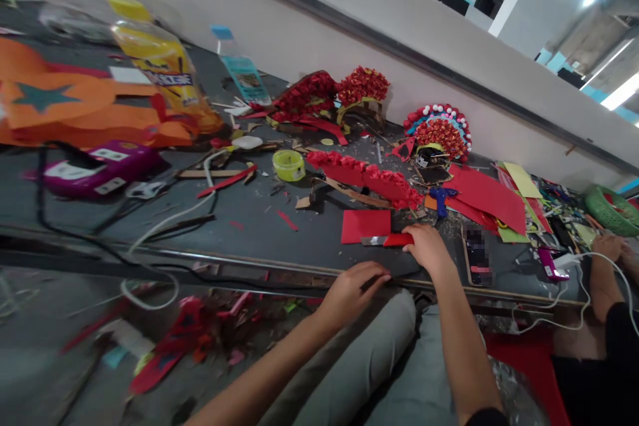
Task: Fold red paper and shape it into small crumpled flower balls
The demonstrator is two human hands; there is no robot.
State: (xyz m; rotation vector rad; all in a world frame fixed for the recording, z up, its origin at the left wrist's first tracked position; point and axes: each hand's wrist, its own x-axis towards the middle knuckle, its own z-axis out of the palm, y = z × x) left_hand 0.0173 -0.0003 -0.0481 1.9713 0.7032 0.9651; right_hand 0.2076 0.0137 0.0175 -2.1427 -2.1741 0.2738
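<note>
My right hand [426,247] rests on the grey table and grips the red handle of a utility knife [387,239], its blade pointing left. The knife lies along the near edge of a red paper rectangle [364,223]. My left hand [352,286] rests at the table's front edge [279,269], fingers curled against it, holding nothing that I can see. Just beyond the paper lies a long strip of red paper flowers [369,176].
Red flower headpieces [439,130], a green tape roll [288,164], a yellow bottle [160,60], orange paper [64,106], a purple tool [94,170], cables and scraps crowd the table. A phone [476,256] lies right of my hand. Another person's hand [609,246] is at far right by a green basket [612,210].
</note>
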